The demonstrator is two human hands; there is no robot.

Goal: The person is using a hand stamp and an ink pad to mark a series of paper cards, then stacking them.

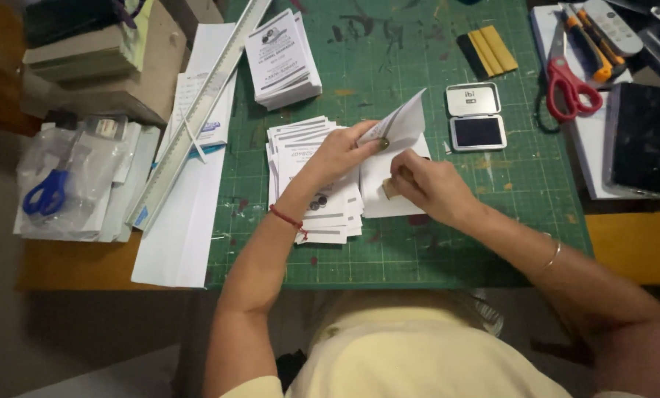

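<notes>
Between both hands, white printed sheet (403, 124) lifted, free corner pointing up and away; left hand (342, 151) pinching its edge, right hand (429, 186) gripping small stamp (390, 189). Beyond right hand, open ink pad case (476, 116), dark pad inside.

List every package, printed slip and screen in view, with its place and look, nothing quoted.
Printed slips: fanned white pile with black print, mat centre, under the left hand.
Lifted slip: white, held up by the left hand.
Second stack: white, black print, mat top.
Ink pad: open grey case, dark pad, right of the slips.
Dark screen: black rectangle, far right.
Plastic bag: clear, blue scissors inside, far left.
</notes>
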